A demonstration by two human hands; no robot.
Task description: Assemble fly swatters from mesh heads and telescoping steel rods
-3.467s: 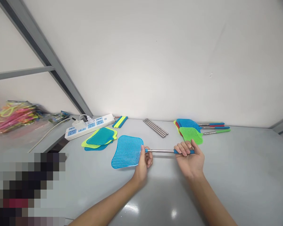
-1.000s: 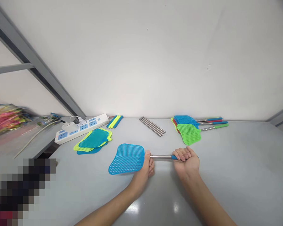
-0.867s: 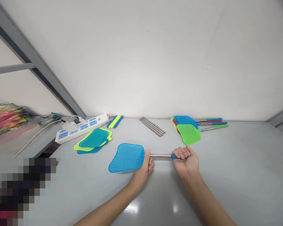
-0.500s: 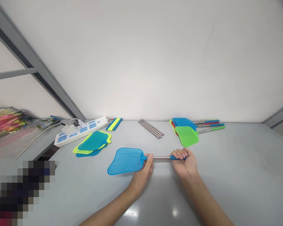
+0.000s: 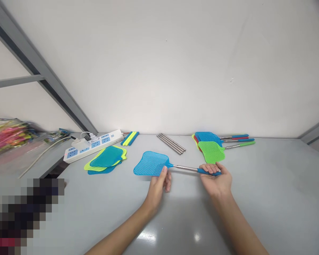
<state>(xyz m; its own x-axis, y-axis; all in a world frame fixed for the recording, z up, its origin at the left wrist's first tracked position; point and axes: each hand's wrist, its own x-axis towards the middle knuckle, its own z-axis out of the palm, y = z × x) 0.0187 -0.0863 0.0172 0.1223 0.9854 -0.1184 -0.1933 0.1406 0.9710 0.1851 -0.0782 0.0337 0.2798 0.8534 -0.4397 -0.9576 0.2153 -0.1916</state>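
A blue fly swatter (image 5: 152, 163) is held above the table, its mesh head to the left and its metal rod and blue grip to the right. My right hand (image 5: 217, 177) has its fingers wrapped round the grip. My left hand (image 5: 158, 187) is just below the head, its thumb by the lower right corner and its fingers loosely curled and apart from the rod. Behind, several metal rods (image 5: 171, 143) lie side by side. Further right rests a pile of swatters with rods and grips, topped by a green fly swatter (image 5: 212, 151).
Loose swatter heads (image 5: 106, 157) in teal, yellow and blue overlap on the left. Blue and yellow grips (image 5: 129, 138) lie beside a white power strip (image 5: 90, 149) with plugs and a cable. Colourful bagged goods (image 5: 12, 136) sit at far left. A wall borders the table's back.
The swatter has moved right and its head has risen a little. My left hand has let go of its neck, while my right hand keeps hold of the grip.
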